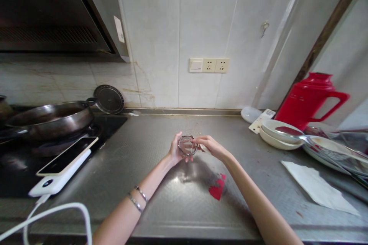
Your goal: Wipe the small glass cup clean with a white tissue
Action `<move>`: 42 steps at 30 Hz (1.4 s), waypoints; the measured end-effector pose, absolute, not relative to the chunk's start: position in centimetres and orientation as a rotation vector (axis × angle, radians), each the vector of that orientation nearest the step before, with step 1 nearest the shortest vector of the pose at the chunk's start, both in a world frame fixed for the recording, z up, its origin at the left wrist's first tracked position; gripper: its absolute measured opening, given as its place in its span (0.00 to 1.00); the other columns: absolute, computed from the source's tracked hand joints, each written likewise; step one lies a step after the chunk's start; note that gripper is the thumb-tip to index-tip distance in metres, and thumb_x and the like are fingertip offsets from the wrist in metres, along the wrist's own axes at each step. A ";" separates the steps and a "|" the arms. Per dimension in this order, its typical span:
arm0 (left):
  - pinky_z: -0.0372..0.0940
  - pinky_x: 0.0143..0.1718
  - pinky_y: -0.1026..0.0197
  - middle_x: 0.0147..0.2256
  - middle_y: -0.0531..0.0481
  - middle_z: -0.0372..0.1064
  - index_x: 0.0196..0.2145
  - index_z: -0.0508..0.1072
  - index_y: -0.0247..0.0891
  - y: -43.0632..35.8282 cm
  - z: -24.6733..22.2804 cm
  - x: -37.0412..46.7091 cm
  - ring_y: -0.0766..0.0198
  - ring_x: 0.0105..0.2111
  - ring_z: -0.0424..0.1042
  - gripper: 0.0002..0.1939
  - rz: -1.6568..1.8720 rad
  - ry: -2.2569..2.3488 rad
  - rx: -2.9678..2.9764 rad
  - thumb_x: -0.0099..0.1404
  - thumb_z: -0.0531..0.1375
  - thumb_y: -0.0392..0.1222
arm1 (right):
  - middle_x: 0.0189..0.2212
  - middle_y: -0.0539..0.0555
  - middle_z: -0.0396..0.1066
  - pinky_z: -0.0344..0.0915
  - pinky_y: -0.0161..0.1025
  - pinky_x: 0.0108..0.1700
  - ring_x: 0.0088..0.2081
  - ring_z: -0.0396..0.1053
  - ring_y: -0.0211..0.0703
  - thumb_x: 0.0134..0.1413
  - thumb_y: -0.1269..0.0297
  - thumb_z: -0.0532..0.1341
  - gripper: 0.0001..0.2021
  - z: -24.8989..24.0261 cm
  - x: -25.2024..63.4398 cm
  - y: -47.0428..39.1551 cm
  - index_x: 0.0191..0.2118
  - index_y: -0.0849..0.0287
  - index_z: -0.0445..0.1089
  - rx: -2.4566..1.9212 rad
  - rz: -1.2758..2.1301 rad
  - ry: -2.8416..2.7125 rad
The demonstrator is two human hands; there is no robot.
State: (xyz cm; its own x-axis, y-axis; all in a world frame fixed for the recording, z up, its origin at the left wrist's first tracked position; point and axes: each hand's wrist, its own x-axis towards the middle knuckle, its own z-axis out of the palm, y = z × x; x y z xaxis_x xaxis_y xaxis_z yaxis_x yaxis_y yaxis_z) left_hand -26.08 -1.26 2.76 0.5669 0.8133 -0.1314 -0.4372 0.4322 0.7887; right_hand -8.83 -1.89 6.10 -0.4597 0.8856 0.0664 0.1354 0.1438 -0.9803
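Observation:
Over the middle of the steel counter, a small clear glass cup [188,146] with a faceted rim is tipped so that its opening faces me. My left hand [174,150] is wrapped round its left side and underside, with fingertips showing below it. At the right of the rim, my right hand [211,145] has its fingers pinched together against the glass. Something small and pale shows under those fingers, too small to name. Torn pieces of red paper [217,190] lie on the counter below my right hand.
At left, a steel pan [51,118] sits on the black hob, near a phone [69,155] on a white power bank [59,179] with a cable. At right are a red thermos [307,101], stacked bowls [280,143], plates and a white paper sheet [316,185].

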 end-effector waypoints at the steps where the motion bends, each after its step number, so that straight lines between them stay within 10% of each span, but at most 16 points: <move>1: 0.55 0.08 0.62 0.31 0.35 0.75 0.40 0.70 0.29 -1.2 2.7 -26.1 0.54 0.15 0.71 0.34 0.817 0.551 0.789 0.62 0.43 0.64 | 0.20 0.49 0.67 0.54 0.35 0.28 0.24 0.59 0.36 0.50 0.53 0.61 0.16 6.1 -8.8 -1.9 0.23 0.61 0.71 -0.982 1.393 -1.733; 19: 0.62 0.14 0.60 0.33 0.37 0.76 0.50 0.70 0.31 -0.4 2.4 -27.3 0.52 0.21 0.74 0.40 0.722 0.646 0.973 0.59 0.44 0.70 | 0.19 0.51 0.69 0.53 0.34 0.25 0.22 0.59 0.36 0.46 0.58 0.61 0.13 5.3 -9.9 -2.0 0.22 0.63 0.72 -1.059 1.293 -1.631; 26: 0.62 0.23 0.66 0.47 0.40 0.70 0.55 0.64 0.38 1.5 3.0 -27.9 0.61 0.30 0.72 0.26 1.325 1.191 1.219 0.62 0.54 0.51 | 0.19 0.51 0.69 0.53 0.35 0.25 0.22 0.60 0.37 0.39 0.53 0.62 0.15 4.9 -9.5 -1.2 0.21 0.63 0.71 -1.304 0.991 -1.480; 33: 0.58 0.54 0.50 0.63 0.37 0.50 0.64 0.50 0.40 -1.0 2.1 -27.0 0.46 0.53 0.64 0.50 1.218 1.022 1.883 0.47 0.67 0.40 | 0.23 0.52 0.70 0.57 0.36 0.31 0.30 0.65 0.44 0.38 0.50 0.62 0.16 4.5 -9.2 -0.8 0.24 0.60 0.69 -1.446 0.633 -1.405; 42: 0.56 0.55 0.45 0.60 0.33 0.49 0.64 0.45 0.39 -1.0 -0.1 -24.2 0.44 0.56 0.59 0.54 1.266 1.100 1.795 0.45 0.69 0.41 | 0.27 0.54 0.71 0.60 0.37 0.34 0.33 0.67 0.45 0.41 0.50 0.61 0.15 3.7 -10.8 -2.1 0.28 0.59 0.67 -1.425 0.474 -1.553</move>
